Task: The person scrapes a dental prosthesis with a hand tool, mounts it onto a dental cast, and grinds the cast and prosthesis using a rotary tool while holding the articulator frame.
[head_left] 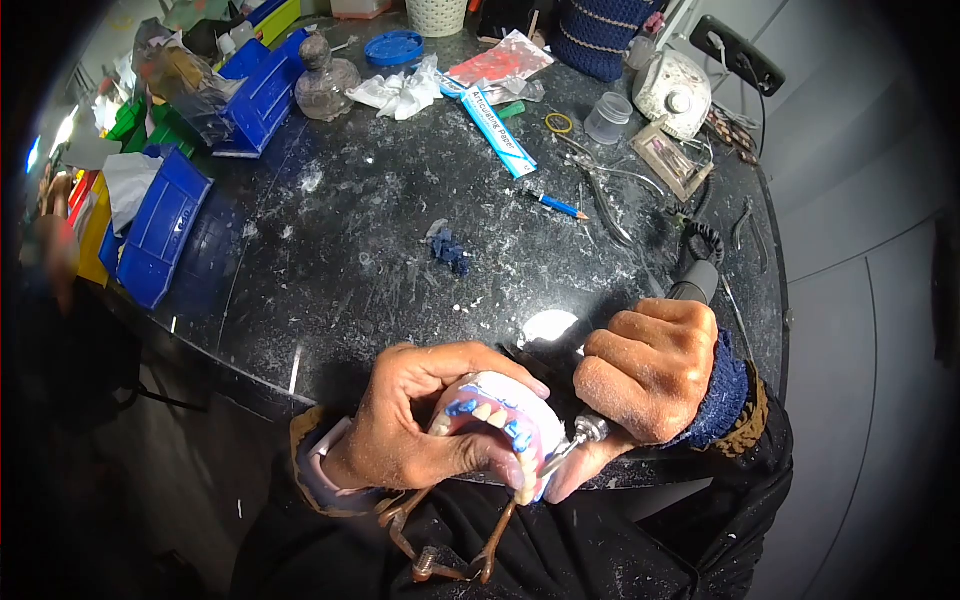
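Observation:
My left hand (415, 415) is wrapped round a dental model (545, 425) with a pink gum base, cream teeth and several blue patches on the arch. Below it hangs a brown metal articulator frame (428, 562), attached to the model. My right hand (650, 375) grips a rotary handpiece (697, 282) whose dark body sticks out behind the fist. Its metal collar and thin bur (568, 448) point at the model's right side, at or very near the teeth. Whether the bur touches cannot be made out. My right thumb lies along the model's lower right edge.
Blue bins (165, 225) stand at left. Across the dusty black table (350, 240) lie blue wax scraps (449, 252), a blue pencil (558, 206), pliers (605, 205) and an articulating paper packet (500, 130). A white control box (672, 92) with a coiled cord sits at back right.

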Available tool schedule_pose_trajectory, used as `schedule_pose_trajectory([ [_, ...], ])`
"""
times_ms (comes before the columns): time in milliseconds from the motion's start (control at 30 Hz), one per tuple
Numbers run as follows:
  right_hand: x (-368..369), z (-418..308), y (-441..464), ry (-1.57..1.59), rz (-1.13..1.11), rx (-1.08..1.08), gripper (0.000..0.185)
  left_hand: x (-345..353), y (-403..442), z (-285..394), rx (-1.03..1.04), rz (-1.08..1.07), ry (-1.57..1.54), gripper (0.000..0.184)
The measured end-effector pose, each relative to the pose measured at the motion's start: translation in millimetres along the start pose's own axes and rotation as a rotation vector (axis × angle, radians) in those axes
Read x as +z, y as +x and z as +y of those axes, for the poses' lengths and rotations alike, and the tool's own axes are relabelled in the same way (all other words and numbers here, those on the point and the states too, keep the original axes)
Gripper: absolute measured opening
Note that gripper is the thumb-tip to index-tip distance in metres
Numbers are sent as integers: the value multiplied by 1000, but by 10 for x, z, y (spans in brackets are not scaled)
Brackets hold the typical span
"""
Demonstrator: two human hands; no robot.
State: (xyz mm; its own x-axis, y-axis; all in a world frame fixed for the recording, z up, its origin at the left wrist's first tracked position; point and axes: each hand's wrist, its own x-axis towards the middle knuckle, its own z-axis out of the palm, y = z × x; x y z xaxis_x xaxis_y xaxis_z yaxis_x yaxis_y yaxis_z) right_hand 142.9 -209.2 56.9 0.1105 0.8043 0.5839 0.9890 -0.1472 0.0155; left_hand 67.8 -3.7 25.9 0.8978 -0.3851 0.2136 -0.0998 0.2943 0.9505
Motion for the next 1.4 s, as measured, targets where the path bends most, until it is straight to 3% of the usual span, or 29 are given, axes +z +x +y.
schedule_pose_trajectory([
  [367,-51,-22,76,37,55,-12,65,27,-9,-10,28,65,-70,44],
  [700,-208,-18,119,64,-189,145,66,19,-18,15,9,24,-82,40],
  [1400,-205,-30,94,24,-206,133,63,11,-3,6,6,12,-18,39],
])
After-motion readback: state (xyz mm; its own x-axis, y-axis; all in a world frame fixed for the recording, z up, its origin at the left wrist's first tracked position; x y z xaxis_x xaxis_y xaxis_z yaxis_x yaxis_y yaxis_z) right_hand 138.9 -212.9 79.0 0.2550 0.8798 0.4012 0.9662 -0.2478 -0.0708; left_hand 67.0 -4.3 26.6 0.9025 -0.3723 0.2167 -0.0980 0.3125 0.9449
